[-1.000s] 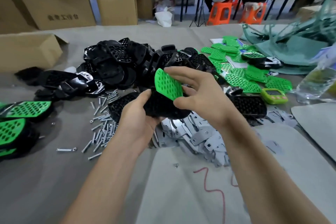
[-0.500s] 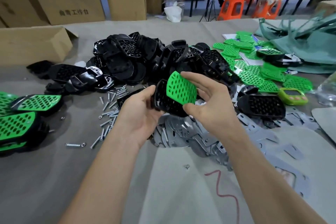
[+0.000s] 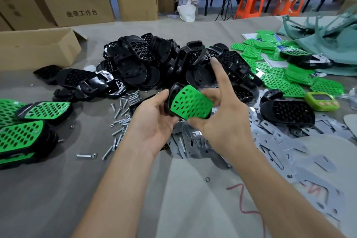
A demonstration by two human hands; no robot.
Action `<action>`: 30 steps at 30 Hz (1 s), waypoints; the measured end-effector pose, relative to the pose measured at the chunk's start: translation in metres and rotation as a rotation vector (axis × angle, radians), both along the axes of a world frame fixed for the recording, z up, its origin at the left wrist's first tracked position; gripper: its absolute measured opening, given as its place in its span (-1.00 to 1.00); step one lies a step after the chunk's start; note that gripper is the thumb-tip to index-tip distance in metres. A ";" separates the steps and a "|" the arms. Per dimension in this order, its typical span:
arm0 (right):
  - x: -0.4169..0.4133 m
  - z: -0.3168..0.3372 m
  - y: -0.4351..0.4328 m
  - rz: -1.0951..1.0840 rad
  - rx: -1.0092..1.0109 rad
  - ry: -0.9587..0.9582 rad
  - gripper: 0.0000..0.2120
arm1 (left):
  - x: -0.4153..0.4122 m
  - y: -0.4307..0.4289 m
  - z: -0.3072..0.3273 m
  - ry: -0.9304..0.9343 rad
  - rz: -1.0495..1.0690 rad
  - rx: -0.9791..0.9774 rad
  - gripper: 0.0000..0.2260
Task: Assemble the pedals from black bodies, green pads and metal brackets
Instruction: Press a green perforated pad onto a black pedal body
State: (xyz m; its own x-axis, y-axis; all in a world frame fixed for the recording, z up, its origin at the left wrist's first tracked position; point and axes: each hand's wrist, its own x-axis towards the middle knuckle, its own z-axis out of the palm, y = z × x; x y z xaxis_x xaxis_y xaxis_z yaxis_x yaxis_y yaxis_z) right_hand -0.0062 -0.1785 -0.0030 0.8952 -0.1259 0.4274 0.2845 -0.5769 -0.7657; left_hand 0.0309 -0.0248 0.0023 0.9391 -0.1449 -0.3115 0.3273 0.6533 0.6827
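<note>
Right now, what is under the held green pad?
A black body, held by the left hand; the right hand pinches the green pad. The body's face beneath the pad is hidden.

Ctr-back of bench [image 3: 48,199]: pile of bodies [image 3: 154,63]. R of it lay a heap of pads [image 3: 280,75]; L of it, an open carton [image 3: 38,48]. Finished pedals [image 3: 23,133] sat at L edge, screws [image 3: 119,121] btwn them & the brackets [image 3: 270,141], which spread front-R. A lone body [image 3: 287,110] lay on the brackets, timer [image 3: 321,100] just R of it. Above the brackets' L end, left hand [image 3: 152,121] gripped a held body [image 3: 172,92] w/ a fitted pad [image 3: 190,103] on it, right hand [image 3: 222,121] at the R side. Boxes [image 3: 77,2] stood behind the bench, back-L.
</note>
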 end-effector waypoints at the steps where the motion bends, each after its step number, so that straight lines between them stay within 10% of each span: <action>1: 0.001 0.000 0.001 -0.012 0.048 -0.014 0.14 | 0.001 0.000 0.000 0.010 0.004 -0.014 -0.79; 8: 0.007 0.008 -0.012 0.052 0.376 0.065 -0.67 | 0.005 0.001 -0.006 -0.156 -0.041 0.231 -0.70; 13: 0.010 0.010 -0.019 0.057 0.683 0.107 -0.74 | 0.001 0.010 -0.004 -0.253 -0.018 0.645 -0.72; 18: 0.008 0.006 -0.014 0.162 0.901 0.221 -0.68 | 0.000 0.009 -0.001 -0.162 0.002 0.526 -0.84; 25: 0.004 0.002 0.001 -0.032 0.263 0.087 -0.75 | -0.002 0.011 0.001 -0.179 -0.027 0.439 -0.77; 30: 0.006 0.007 -0.009 0.036 0.296 0.271 -0.76 | -0.004 0.010 0.001 -0.189 -0.044 0.440 -0.75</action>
